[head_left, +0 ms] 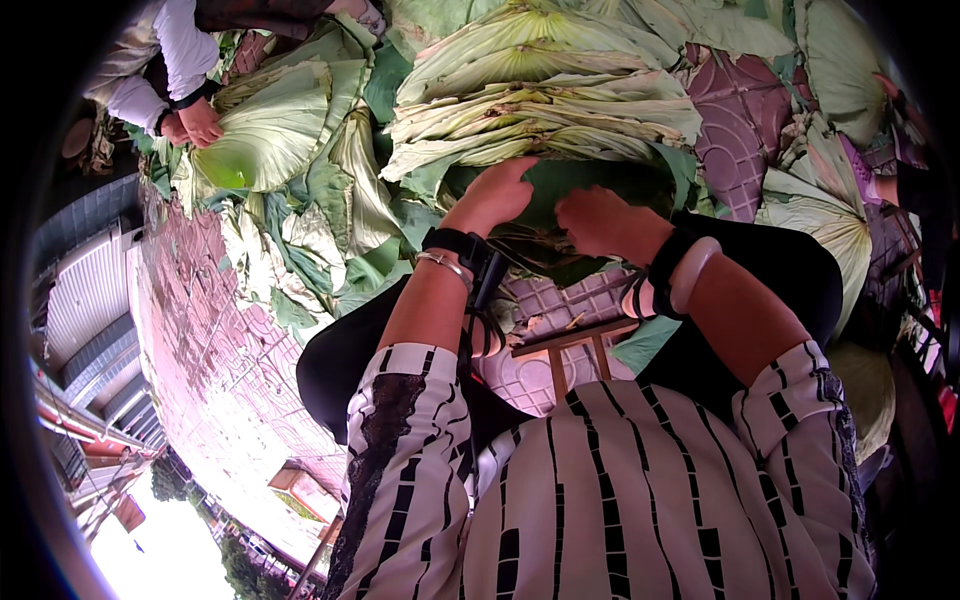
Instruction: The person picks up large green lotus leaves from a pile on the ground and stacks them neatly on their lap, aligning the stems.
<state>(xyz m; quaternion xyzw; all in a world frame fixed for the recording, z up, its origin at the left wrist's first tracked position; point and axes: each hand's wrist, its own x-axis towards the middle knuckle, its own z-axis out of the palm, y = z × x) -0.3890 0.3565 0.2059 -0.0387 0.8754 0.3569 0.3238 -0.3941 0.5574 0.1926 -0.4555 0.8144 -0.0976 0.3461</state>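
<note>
Between my knees lies a dark green lotus leaf [585, 180], at the near edge of a thick pile of folded, pale green lotus leaves [540, 115]. My left hand [503, 193] is closed at the left part of the dark leaf, its knuckles near the pile's front. To the right, my right hand [603, 222] is curled tightly on the same leaf, with its fingertips hidden. A small gap separates the two hands. Both wrists wear black bands.
A low wooden stool [575, 345] stands on the paving below my hands. Loose leaves [300, 245] are heaped to the left. At upper left another person's hands [195, 124] touch a pale leaf [270, 130]. A further person's arm shows at the right rim, beside more leaves [815, 215].
</note>
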